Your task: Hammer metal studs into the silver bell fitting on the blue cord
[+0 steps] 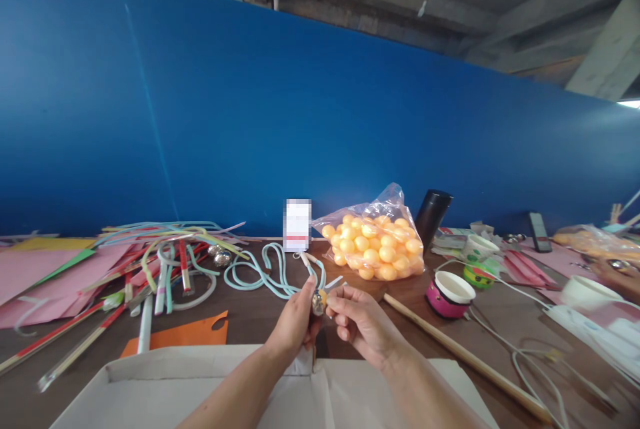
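Both of my hands meet in front of me, above the near edge of the table (350,342). A small cluster of shiny silver bells (318,304) sits between them, with a little yellow-orange piece showing beside it. My left hand (299,317) is closed around the bells, thumb on top. Close against them, my right hand (361,320) has thumb and forefinger pinched together; whatever lies between those fingertips is too small to make out. Just beyond the hands are loops of pale blue cord (255,277) and a white badge card (297,226) on a lanyard.
A clear bag of orange balls (373,246) stands behind, beside a black bottle (434,216). To the right are a wooden stick (465,356), a pink-wrapped cup (443,302) and cables. Coloured paper, tubes and more bells (220,256) crowd the left. A co-worker's hand (617,279) shows far right.
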Available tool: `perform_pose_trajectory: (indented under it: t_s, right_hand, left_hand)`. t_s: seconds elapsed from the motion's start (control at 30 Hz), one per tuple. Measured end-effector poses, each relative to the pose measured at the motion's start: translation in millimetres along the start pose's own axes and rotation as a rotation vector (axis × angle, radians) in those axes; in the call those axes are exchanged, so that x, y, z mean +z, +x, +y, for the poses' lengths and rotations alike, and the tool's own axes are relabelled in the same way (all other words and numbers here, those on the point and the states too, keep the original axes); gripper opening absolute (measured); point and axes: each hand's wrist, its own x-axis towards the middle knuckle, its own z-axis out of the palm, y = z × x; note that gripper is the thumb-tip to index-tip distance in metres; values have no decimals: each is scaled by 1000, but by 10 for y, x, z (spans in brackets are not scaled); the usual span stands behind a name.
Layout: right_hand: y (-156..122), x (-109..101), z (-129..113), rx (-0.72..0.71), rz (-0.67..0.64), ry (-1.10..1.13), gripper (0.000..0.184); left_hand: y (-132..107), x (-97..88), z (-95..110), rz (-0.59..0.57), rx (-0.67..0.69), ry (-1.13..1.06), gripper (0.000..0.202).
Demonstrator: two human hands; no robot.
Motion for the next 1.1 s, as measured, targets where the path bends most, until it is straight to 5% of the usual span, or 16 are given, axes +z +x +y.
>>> perform_pose_trajectory:
  t_s: [0.47,1.1]
  right_hand:
    - [-93,83,-48,-25,-11,-99,23]
    - [-78,54,-25,-40,-26,-134,22]
  left_hand:
    - [-28,-29,-13,-106,32,-86,58]
    - [-27,-19,-15,-81,36,-66,58]
